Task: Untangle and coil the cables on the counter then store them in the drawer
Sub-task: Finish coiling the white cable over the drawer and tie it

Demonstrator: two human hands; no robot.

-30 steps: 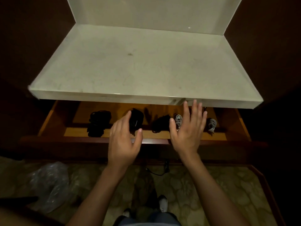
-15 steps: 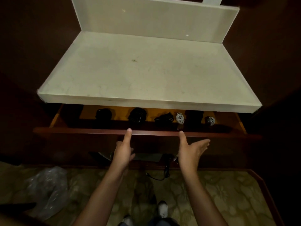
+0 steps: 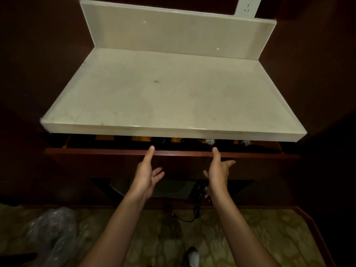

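plastic wrap (image 3: 52, 232) lies crumpled on the patterned carpet (image 3: 250, 237) at far left. above it the pale counter (image 3: 163, 97) overhangs the wooden drawer (image 3: 96, 152), leaving only a narrow gap where coiled cables (image 3: 210, 141) show in a row, mostly hidden by the counter's edge. the left hand (image 3: 148, 170) and right hand (image 3: 219, 168) both rest fingers straight against the drawer front, thumbs at its top rim, gripping nothing. a black cord (image 3: 194, 212) trails on the floor between the forearms, and a white socket plate (image 3: 247, 5) sits top right.
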